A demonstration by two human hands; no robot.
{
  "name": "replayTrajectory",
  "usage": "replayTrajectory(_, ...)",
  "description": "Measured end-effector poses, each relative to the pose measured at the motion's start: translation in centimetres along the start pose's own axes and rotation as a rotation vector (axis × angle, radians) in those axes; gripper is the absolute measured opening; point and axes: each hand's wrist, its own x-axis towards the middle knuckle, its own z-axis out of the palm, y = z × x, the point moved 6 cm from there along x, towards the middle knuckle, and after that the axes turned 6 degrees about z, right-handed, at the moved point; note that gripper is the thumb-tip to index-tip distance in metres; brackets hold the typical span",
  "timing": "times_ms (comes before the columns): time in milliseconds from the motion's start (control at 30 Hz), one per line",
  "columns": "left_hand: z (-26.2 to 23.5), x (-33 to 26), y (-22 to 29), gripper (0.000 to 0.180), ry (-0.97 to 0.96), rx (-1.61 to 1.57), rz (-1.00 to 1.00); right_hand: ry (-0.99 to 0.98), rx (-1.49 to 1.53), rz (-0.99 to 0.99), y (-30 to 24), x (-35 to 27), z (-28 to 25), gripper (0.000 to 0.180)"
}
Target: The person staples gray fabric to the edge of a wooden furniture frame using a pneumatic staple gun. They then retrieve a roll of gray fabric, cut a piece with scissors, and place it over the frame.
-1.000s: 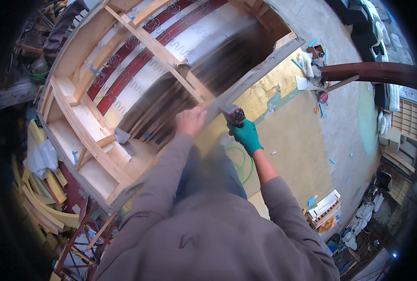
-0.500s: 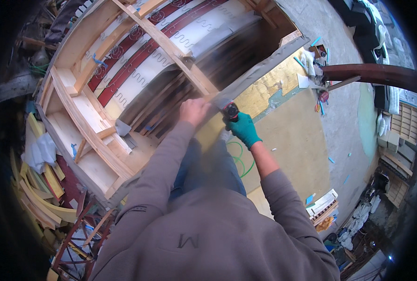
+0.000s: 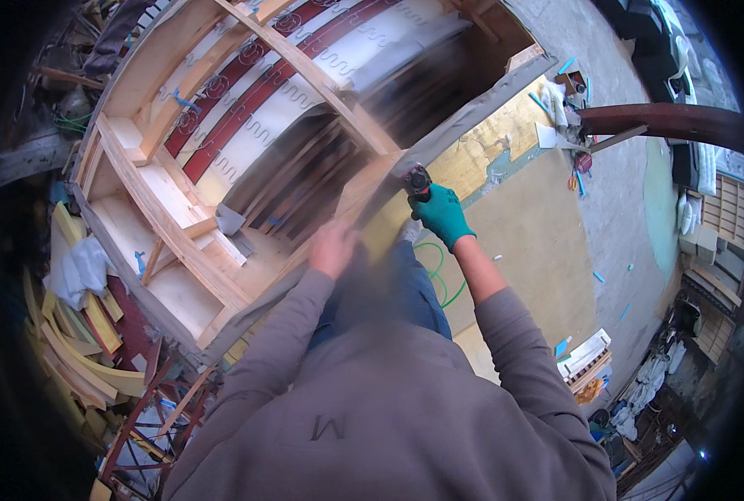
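A wooden sofa frame (image 3: 322,83) lies before me, with wavy metal springs (image 3: 259,129) and dark red straps (image 3: 221,138) inside. Grey fabric (image 3: 472,117) runs along its near edge. My right hand (image 3: 443,215), in a green glove, is closed around a black-and-red staple gun (image 3: 418,179), whose head is at this edge. My bare left hand (image 3: 334,248) is at the same edge, left of the tool and nearer to me. Motion smears its fingers, so whether it grips the fabric is unclear.
A green hose (image 3: 440,280) curls on the floor by my legs. Foam offcuts (image 3: 96,367) pile up at the left. A dark red beam (image 3: 664,125) juts in from the right. Wood pieces (image 3: 585,359) are stacked at the lower right.
My left hand has slid along the frame's edge toward me and to the left, away from the tool. My right hand still holds the staple gun, slightly farther right in view.
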Motion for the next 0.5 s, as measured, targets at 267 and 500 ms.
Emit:
replayTrajectory(267, 2.4, 1.6, -1.9, 0.02, 0.084, -0.25, -0.183, 0.042, 0.026, 0.012, -0.3, -0.4, 0.5, 0.028)
replayTrajectory(500, 1.6, 0.1, 0.2, 0.014, 0.039, 0.093, 0.0, -0.092, -0.073, 0.108, -3.1, 0.7, -0.2, 0.027)
